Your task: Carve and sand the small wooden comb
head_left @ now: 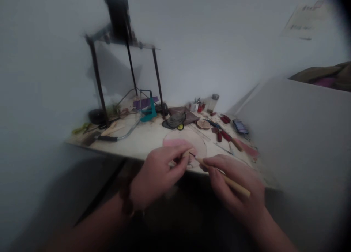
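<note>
My left hand (pixel 164 169) is closed in a pinch over the table's front edge. Between its thumb and forefinger is a small pale piece (pixel 188 154), mostly covered by the fingers and too blurred to name. In my right hand (pixel 233 182) lies a slim wooden-handled tool (pixel 237 188), gripped like a pen. Its thin dark tip points left and meets or nearly meets the pale piece; I cannot tell which. Under both hands is a round pale board (pixel 199 138) with a pink patch on its left part.
Behind the board lie a grey cloth-like bundle (pixel 177 119) and a wood slice (pixel 203 124). Red-handled tools (pixel 226 135) and a phone (pixel 240 126) are on the right. At left are a teal-framed saw (pixel 149 111), a black-handled metal frame (pixel 108 138) and a tall dark stand (pixel 97 80).
</note>
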`<state>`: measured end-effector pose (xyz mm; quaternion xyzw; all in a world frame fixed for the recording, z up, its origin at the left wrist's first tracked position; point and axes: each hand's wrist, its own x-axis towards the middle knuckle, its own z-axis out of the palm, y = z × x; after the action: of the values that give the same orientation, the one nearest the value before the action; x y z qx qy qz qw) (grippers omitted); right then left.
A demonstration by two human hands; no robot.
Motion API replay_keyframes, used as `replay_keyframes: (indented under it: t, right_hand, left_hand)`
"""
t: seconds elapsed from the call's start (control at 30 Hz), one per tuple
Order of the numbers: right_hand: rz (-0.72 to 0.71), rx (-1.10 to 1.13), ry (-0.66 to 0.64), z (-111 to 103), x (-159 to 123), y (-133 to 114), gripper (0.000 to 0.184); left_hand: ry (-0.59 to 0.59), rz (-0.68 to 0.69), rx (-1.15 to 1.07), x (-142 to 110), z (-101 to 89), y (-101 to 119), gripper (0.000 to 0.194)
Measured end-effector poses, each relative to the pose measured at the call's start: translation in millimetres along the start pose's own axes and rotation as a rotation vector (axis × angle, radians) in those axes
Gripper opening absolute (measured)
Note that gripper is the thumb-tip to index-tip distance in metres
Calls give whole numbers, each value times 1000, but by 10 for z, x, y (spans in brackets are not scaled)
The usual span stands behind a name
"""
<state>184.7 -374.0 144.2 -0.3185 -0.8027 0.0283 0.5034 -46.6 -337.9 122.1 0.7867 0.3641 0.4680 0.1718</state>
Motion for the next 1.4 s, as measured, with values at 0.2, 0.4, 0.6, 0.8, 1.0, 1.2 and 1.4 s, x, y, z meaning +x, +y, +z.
replay_keyframes:
  t: [0.2,0.4,0.6,0.8,1.0,1.2,1.4]
  right_hand:
    - [73,-70,58,-75,-26,53,18]
    - [56,-31,67,-41,9,-42,19]
    - [47,-28,49,1,48,-62,18]
    - [35,-35,41,0,41,-64,19]
    - [110,-107,54,-58,48,64,14]
    - [231,-18,114,-66,-86,166,17]
    - [269,43,135,7,-138,173,18]
  left_hand:
    - [2,-135,-17,4,-72,20,34]
    - [-13,-135,-88,27,-52,60,28]
    - [-4,-84,-38,7,-46,54,29]
    - [3,-26,-7,-12,-22,7,29]
    - [14,-212,-130,-16,-91,33,32]
    - [-45,-596,-614,51,-111,7,46]
    - [-21,-630,-665,61,-58,-30,42]
